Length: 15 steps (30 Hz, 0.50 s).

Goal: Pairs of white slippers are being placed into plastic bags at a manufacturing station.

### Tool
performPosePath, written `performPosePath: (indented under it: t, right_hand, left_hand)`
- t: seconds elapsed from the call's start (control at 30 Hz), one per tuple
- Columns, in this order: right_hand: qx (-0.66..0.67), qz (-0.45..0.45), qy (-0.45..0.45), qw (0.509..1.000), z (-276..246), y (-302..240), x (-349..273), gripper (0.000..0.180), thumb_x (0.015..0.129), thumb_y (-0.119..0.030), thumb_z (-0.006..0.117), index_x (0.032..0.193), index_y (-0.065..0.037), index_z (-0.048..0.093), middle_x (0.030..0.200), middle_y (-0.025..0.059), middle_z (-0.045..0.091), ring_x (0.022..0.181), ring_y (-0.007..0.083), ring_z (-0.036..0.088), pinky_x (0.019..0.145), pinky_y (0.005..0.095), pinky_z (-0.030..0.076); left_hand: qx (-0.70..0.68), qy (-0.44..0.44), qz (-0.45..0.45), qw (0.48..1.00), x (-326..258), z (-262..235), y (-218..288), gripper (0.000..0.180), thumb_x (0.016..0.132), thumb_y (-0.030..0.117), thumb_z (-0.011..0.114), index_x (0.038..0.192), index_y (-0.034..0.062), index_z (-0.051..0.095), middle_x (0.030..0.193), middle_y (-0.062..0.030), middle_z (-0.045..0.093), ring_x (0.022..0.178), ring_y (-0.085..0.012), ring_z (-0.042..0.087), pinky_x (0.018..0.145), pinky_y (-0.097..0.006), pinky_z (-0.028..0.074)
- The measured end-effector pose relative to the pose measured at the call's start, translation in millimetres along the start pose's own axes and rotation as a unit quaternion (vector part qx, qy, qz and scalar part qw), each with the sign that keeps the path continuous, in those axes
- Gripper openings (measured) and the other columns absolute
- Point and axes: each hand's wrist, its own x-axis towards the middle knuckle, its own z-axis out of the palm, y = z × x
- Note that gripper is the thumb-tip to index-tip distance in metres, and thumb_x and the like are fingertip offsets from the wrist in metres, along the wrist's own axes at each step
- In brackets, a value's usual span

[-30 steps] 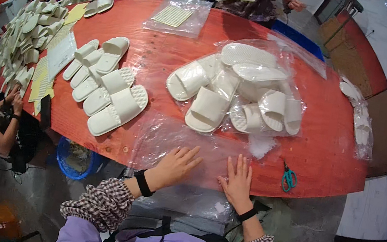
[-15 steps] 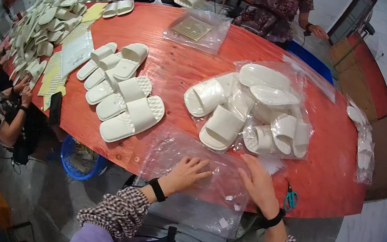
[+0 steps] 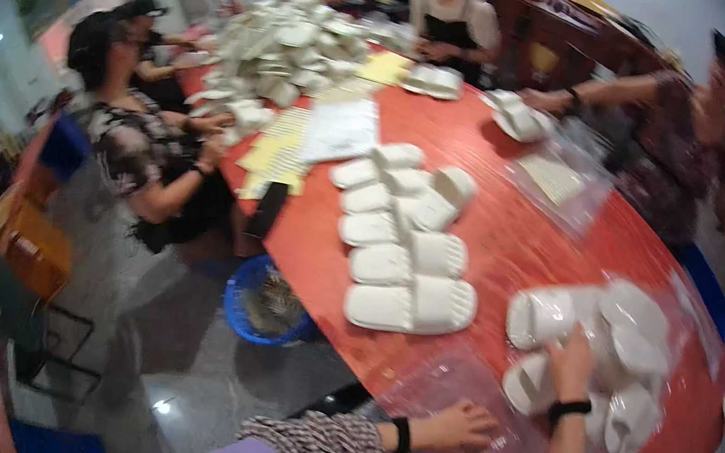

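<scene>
Left hand [image 3: 456,426] half-curled on 1 bag [image 3: 447,384]; right hand [image 3: 571,359] at wrapped slippers [image 3: 636,326] beside bag; grips unclear. Bag: probably light, slippery; best pinched at edge.

Motion blur softens the view; glare dots the floor [image 3: 166,352].

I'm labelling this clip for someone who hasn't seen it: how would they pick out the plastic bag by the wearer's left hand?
Find the red table, then its edge nearest the wearer. There, below the loose white slippers, a see-through bag lies under the left hand. Unlike the bagged slippers to its upper right, it looks flat, with no slippers visible inside.
</scene>
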Motion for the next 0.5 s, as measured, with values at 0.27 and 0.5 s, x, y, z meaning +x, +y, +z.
performPosePath:
  t: [0.27, 0.5]
  right_hand:
    - [0.336, 0.034, -0.027, 0.941, 48.1, 63.5, 23.8, 0.042, 0.075, -0.011, 0.07, 0.113, -0.006, 0.053, 0.08, 0.0163, 0.063, 0.077, 0.0298, 0.063, 0.067, 0.0385, 0.048]
    - [0.474, 0.068, -0.09, 0.873, -51.9, 46.2, 6.4, 0.033, 0.086, -0.012, 0.06, 0.117, -0.001, 0.058, 0.101, 0.0045, 0.061, 0.089, 0.0148, 0.055, 0.08, 0.0294, 0.045]
  left_hand:
    - [-0.035, 0.066, 0.0, 0.997, 9.3, 20.8, 6.7, 0.065, 0.057, 0.035, 0.082, 0.117, 0.0224, 0.059, 0.134, -0.0091, 0.046, 0.123, -0.0288, 0.04, 0.095, -0.048, 0.034]
    - [-0.051, -0.02, 0.019, 0.998, 7.5, -5.8, 3.6, 0.07, 0.066, 0.036, 0.077, 0.13, 0.022, 0.052, 0.139, -0.0107, 0.043, 0.129, -0.0306, 0.039, 0.098, -0.051, 0.035]
